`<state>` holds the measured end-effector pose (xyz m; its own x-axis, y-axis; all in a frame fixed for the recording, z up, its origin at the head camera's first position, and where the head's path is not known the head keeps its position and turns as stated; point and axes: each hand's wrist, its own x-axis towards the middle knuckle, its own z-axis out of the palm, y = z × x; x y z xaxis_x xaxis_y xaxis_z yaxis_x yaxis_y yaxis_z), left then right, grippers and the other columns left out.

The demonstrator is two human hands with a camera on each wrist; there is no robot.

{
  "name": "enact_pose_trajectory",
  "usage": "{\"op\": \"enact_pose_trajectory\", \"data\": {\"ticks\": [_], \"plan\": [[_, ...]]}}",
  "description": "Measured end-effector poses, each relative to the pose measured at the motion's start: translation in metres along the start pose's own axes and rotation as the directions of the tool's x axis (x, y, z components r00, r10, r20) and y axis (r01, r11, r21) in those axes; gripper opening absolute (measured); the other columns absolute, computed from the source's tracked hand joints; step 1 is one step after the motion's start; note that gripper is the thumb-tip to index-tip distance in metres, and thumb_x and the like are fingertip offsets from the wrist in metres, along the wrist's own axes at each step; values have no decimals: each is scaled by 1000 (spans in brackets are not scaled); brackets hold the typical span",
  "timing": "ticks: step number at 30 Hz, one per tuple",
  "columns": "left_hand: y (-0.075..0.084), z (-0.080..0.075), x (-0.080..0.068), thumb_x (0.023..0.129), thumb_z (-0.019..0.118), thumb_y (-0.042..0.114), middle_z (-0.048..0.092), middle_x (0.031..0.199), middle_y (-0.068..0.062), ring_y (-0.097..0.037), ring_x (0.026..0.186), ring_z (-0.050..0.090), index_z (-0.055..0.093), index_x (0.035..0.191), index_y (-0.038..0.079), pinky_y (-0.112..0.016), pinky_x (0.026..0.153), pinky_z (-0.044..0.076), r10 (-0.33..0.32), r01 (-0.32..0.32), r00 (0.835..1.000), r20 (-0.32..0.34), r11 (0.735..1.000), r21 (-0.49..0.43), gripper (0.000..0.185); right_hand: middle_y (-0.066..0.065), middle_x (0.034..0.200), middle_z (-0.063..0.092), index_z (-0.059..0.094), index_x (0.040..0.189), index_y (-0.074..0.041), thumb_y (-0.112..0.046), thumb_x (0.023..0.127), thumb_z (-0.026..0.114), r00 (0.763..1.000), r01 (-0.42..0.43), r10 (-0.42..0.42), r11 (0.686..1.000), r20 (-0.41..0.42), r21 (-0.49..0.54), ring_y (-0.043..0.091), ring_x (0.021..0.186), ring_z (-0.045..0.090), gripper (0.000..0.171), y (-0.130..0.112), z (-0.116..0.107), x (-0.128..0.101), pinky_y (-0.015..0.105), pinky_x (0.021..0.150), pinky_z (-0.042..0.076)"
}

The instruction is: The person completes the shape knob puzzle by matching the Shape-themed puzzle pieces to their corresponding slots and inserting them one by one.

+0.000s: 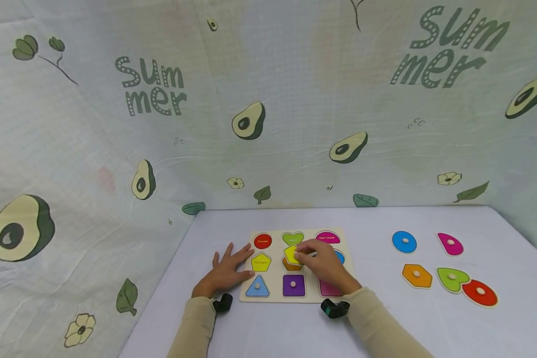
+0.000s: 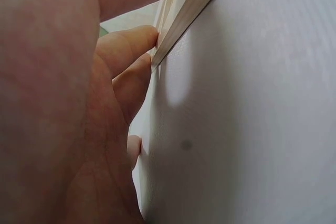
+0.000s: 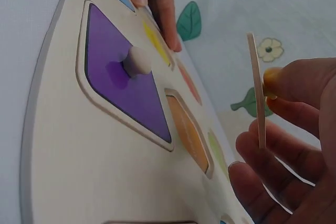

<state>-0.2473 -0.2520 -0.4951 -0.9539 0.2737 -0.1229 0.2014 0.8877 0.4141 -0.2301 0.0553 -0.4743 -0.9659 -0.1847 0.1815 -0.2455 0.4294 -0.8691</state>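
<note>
My right hand (image 1: 325, 262) pinches a yellow pentagon puzzle piece (image 1: 290, 254) by its knob, over the middle of the wooden shape board (image 1: 272, 286). In the right wrist view the piece (image 3: 258, 87) is edge-on, lifted above the board. Below it in the head view is the orange hexagon recess (image 1: 292, 266). Spread fingers of my left hand (image 1: 223, 273) rest at the board's left edge, beside the yellow pentagon recess (image 1: 261, 262). A blue triangle piece (image 1: 257, 287) and a purple square piece (image 1: 294, 286) sit in the front row.
On the table to the right lie loose knobbed pieces: a blue circle (image 1: 404, 242), a magenta teardrop (image 1: 450, 244), an orange hexagon (image 1: 417, 276), a green heart (image 1: 452, 279) and a red round piece (image 1: 480, 293). The heart and red piece touch. A patterned cloth (image 1: 295, 99) hangs behind.
</note>
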Motion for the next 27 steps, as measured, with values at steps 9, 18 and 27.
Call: {"op": "enact_pose_trajectory", "data": {"ticks": [9, 18, 27], "plan": [[-2, -2, -4, 87, 68, 53, 32, 162, 6, -40, 152, 2, 46, 152, 28, -72, 112, -8, -11, 11, 1000, 3, 1000, 0, 73, -9, 102, 66, 75, 101, -24, -29, 90, 76, 998, -14, 17, 999, 60, -49, 17, 100, 60, 12, -9, 24, 12, 37, 84, 56], [-1, -1, 1, 88, 63, 59, 29, 163, 7, -40, 152, 1, 44, 153, 29, -70, 112, -10, 28, -28, 999, 29, 1000, 0, 74, -4, 104, 65, 74, 105, -19, -29, 92, 74, 993, -27, 29, 999, 118, -25, 18, 97, 60, 16, -12, 37, 17, 34, 80, 57], [-3, 0, 1, 88, 64, 58, 28, 163, 10, -38, 153, -1, 44, 153, 31, -70, 112, -11, 7, -7, 1000, 28, 1000, 8, 73, -4, 104, 67, 76, 101, -19, -27, 92, 73, 991, 50, -34, 991, 133, -123, 18, 97, 57, 13, -16, 55, 26, 38, 87, 52]]}}
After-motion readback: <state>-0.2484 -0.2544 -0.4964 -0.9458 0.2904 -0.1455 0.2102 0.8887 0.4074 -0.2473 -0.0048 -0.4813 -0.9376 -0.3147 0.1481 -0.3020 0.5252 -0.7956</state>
